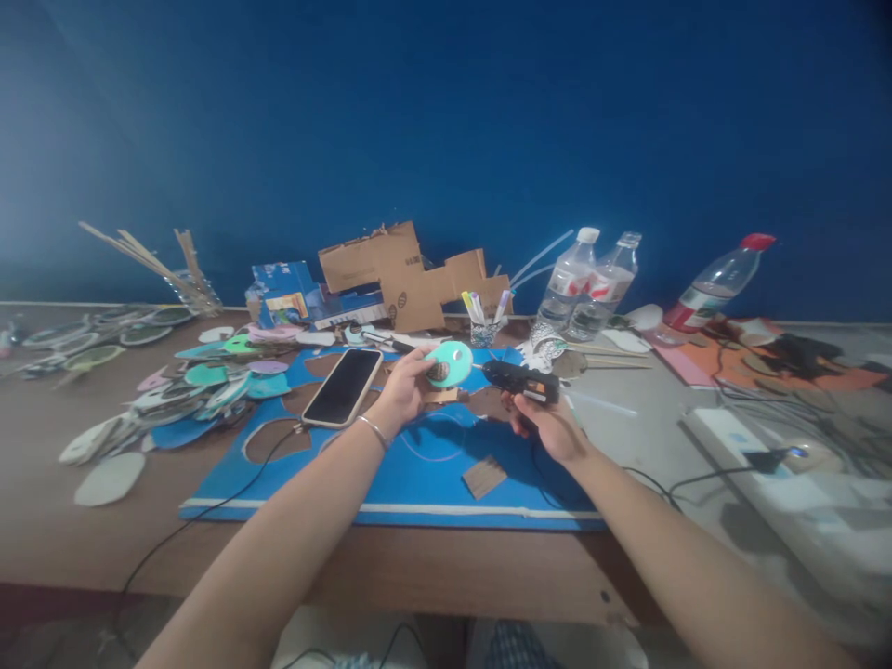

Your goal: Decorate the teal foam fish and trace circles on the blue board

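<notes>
Between the fingers of my left hand (406, 387) is a mint-green round disc (454, 359) with a pale spot near its top and a dark patch at its lower left. My right hand (547, 423) grips a black hot glue gun (519, 379). Its nozzle points left and comes close to the disc's right edge; whether they touch I cannot tell. Below both hands lies a blue sheet (418, 483) with cut-out holes. On it rest a small square of brown cardboard (484, 478) and, left of my left hand, a smartphone (343, 386) with a cable.
A pile of coloured cut-out shapes (209, 390) spreads to the left. Behind stand cut cardboard (400, 279), a cup of markers (484, 327) and water bottles (568, 279). A red-capped bottle (721, 283) leans at right, above a power strip (739, 455) and loose cables.
</notes>
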A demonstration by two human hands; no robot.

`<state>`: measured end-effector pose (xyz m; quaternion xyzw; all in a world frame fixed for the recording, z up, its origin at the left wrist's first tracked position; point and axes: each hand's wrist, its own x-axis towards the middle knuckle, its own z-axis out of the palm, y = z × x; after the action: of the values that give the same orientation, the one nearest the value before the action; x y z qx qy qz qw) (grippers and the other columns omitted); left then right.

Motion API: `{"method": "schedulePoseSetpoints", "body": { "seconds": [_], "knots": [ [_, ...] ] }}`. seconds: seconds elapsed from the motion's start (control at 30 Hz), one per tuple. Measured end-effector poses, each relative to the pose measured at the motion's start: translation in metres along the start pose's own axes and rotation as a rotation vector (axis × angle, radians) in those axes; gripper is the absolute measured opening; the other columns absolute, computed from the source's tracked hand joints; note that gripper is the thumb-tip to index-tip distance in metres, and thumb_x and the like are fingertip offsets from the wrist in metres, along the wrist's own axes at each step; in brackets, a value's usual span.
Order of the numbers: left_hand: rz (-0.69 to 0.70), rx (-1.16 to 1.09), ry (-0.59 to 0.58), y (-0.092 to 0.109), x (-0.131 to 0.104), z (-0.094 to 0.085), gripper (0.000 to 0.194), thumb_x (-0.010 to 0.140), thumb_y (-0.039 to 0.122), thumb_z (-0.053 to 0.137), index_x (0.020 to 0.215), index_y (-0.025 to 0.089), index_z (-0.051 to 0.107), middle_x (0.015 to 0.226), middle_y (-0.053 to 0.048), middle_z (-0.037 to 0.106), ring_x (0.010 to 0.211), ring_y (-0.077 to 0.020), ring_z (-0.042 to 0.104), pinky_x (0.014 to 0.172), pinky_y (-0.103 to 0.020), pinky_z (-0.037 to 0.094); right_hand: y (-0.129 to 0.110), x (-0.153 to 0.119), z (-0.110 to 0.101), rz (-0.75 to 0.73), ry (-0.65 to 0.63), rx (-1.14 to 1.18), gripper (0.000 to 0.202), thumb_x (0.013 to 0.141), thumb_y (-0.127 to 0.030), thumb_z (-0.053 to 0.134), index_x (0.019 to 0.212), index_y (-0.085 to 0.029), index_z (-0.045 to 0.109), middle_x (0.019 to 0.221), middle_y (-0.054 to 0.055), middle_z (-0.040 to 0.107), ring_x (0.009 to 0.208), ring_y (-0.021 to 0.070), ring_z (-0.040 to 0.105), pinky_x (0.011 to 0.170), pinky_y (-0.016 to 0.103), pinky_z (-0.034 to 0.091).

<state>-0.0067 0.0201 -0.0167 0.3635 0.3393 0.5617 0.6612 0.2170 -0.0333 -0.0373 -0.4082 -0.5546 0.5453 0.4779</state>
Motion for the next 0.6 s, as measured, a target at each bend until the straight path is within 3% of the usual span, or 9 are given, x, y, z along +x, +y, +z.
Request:
{"method": "schedulePoseSetpoints", "body": {
  "seconds": [0.37,0.5,0.6],
  "knots": [
    [-0.022,-0.058,-0.046,0.001,0.002,-0.003,0.031,0.065,0.02,0.065,0.095,0.015,0.059,0.078,-0.005,0.065,0.066,-0.0159,0.061,0.06,-0.029,0.051,0.003,0.001,-0.002,-0.018,0.068,-0.105,0.039,0.073,-0.055,0.057,0.081,-0.017,0.062,0.058,0.002,0.056,0.049,0.0136,0.051,0.044,0.025,0.038],
    [-0.005,-0.065,-0.04,0.002,0.001,-0.002,0.032,0.065,0.021,0.066,0.095,0.015,0.058,0.079,-0.005,0.065,0.069,-0.0172,0.062,0.063,-0.032,0.052,-0.021,0.0,-0.008,-0.069,0.21,-0.371,0.039,0.072,-0.055,0.058,0.084,-0.018,0.062,0.056,0.0,0.055,0.052,0.0154,0.052,0.051,0.028,0.042],
    [0.066,-0.109,0.074,0.002,0.002,-0.003,0.031,0.065,0.021,0.066,0.094,0.017,0.057,0.078,-0.003,0.064,0.07,-0.0168,0.062,0.067,-0.034,0.052,-0.05,-0.003,-0.022,-0.134,0.392,-0.623,0.034,0.07,-0.048,0.062,0.091,-0.021,0.058,0.07,0.002,0.062,0.062,0.0189,0.056,0.057,0.03,0.043]
  ]
}}
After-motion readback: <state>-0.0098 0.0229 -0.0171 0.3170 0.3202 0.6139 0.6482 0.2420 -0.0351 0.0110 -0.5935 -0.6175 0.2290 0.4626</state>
